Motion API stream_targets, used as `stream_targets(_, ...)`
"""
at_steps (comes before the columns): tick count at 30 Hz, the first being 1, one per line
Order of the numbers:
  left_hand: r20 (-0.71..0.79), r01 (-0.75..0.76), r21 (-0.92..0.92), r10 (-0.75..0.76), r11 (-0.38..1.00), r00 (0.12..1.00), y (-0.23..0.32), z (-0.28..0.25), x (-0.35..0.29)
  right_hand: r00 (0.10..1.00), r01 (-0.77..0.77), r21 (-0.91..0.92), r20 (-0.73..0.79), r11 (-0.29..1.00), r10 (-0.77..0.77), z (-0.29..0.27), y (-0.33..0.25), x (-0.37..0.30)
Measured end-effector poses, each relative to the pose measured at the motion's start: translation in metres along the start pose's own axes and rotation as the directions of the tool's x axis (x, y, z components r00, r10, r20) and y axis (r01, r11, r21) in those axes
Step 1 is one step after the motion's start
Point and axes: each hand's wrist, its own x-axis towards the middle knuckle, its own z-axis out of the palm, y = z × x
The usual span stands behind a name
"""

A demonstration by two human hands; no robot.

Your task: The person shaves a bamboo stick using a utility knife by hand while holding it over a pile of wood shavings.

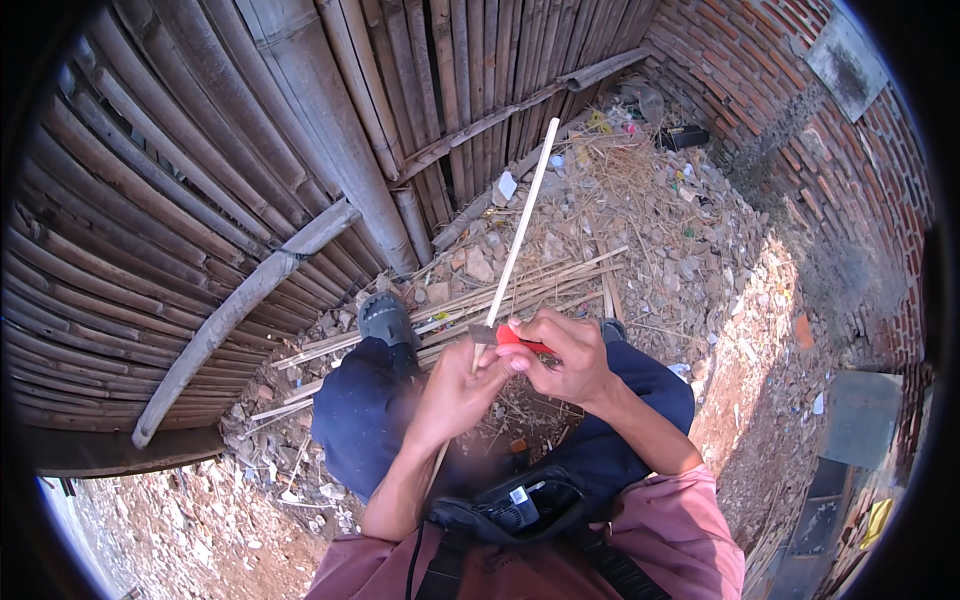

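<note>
A long, pale bamboo strip [523, 222] slants up and away from my hands, its lower end running down past my left wrist. My left hand [462, 388] is closed around the strip, with its thumb toward the right hand. In my right hand [568, 358] is a knife with a red handle [510, 336]. Its short, dull-coloured blade [482, 333] lies against the strip just above the left hand's fingers. The two hands meet in front of my knees, thumbs close together.
More bamboo strips [540, 285] lie on rubble-strewn ground between my feet and beyond. A bamboo-slat wall [190, 190] rises on the left, a brick wall [790, 110] on the right. A black pouch [515, 505] sits at my waist. Dark panels [860, 418] lean at the right.
</note>
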Motion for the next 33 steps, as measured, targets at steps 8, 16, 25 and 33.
stream_targets(8,-0.109,-0.024,0.143,0.040,0.989,0.993,0.006,0.007,0.004,0.999,-0.044,-0.022,-0.025,0.999,0.043,0.002,0.004,0.004)
stream_targets(16,-0.060,-0.029,0.093,0.034,0.995,0.998,0.012,0.004,0.002,0.998,-0.031,-0.018,0.062,0.999,0.032,-0.007,0.009,0.002)
stream_targets(25,-0.092,-0.072,0.197,0.091,0.978,0.992,-0.001,0.003,0.003,0.996,-0.035,-0.025,0.078,0.999,0.037,-0.007,0.005,0.007)
stream_targets(33,-0.157,-0.100,0.224,0.137,0.969,0.978,0.016,0.008,0.000,0.998,-0.002,-0.108,0.066,0.994,0.009,-0.007,-0.002,0.008)
